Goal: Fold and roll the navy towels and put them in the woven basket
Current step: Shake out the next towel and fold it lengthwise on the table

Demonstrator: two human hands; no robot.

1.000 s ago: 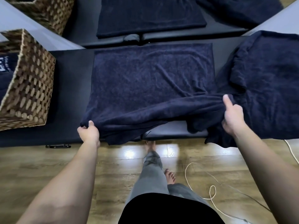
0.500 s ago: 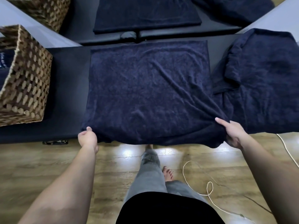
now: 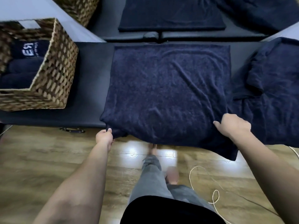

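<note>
Head view: woven basket (image 3: pixel 53 81) left, heaped towels (image 3: pixel 275 94) right of spread towel (image 3: pixel 168 91).

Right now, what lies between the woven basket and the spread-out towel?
Only a bare strip of the black padded table separates the basket from the towel, seen in the head view.

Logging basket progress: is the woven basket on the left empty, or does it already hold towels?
Not empty. The basket already holds navy towels stacked inside, one showing a white logo. How many, cannot tell.
</note>
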